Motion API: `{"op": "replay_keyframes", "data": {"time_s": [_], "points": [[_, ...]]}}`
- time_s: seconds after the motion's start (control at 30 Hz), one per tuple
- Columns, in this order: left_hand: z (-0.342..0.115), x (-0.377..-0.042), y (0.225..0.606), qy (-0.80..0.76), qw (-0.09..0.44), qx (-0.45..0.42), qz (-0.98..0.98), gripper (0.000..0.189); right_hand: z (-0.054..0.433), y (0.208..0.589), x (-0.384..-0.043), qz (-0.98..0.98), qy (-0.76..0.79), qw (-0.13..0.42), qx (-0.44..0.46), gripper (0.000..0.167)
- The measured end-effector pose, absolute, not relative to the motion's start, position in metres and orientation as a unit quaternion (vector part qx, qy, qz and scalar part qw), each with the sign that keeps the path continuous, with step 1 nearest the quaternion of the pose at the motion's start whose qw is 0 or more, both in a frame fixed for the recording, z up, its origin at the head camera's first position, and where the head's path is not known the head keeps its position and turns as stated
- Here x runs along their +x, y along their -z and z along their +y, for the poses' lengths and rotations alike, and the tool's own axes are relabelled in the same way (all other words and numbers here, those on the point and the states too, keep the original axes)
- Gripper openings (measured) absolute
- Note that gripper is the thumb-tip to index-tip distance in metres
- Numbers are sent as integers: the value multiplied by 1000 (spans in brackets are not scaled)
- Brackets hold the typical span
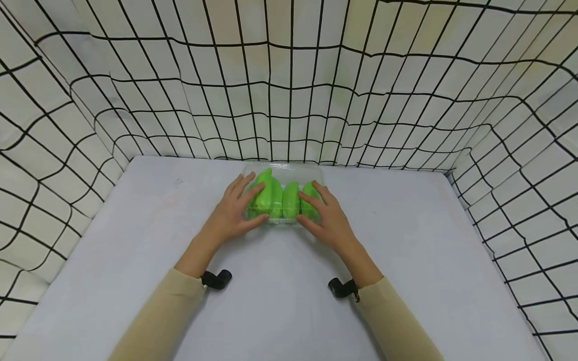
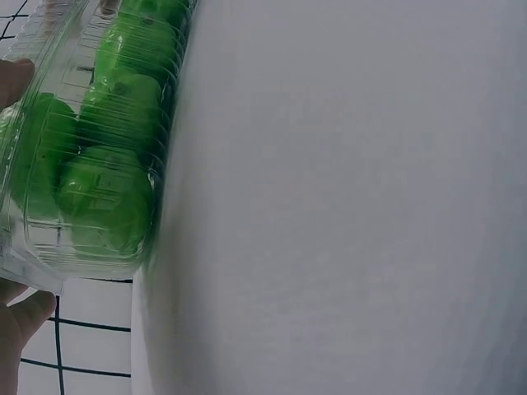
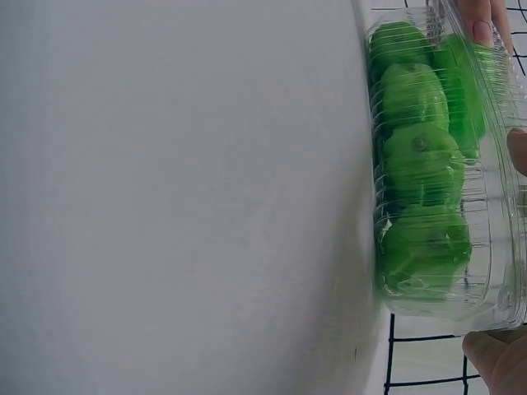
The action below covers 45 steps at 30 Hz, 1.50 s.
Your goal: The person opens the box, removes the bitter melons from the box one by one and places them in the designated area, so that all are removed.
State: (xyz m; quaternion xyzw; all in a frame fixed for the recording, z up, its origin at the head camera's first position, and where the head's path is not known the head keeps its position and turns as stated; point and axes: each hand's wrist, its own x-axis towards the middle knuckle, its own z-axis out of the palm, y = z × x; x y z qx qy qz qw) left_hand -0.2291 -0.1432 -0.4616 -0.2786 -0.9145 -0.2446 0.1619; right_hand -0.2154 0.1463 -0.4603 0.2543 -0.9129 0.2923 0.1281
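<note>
Fingers (image 1: pixel 256 220) of the left hand (image 1: pixel 231 209) and right hand (image 1: pixel 333 216) spread wide at either end of one clear box (image 1: pixel 282 220), upper middle of the frame.
Its far side lies near the white table (image 1: pixel 397 240)'s back edge and black grid (image 1: pixel 291 88); tabletop stretches left, right and below. Five green pieces (image 1: pixel 291 200) show inside: four in a row, one on top.

the table (image 1: pixel 406 220) leaves passage well either side of the box (image 1: pixel 295 173), gridded wall (image 1: pixel 293 103) blocking behind.

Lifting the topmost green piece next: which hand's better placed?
Left hand, probably: nearest the topmost green piece, toward the left end of the clear box. The right hand is at the opposite end.
</note>
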Motion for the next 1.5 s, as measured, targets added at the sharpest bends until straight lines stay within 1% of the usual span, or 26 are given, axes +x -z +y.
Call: {"op": "replay_keyframes", "data": {"time_s": [0.27, 0.83, 1.5], "points": [[-138, -223, 462, 254, 163, -285, -910, 80, 152, 459, -206, -912, -292, 137, 252, 55], [-126, -215, 462, 253, 166, -305, -903, 80, 165, 456, -190, -919, -289, 126, 235, 56], [-118, -205, 462, 246, 161, -320, -901, 79, 173, 455, -176, -924, -278, 129, 227, 56]]}}
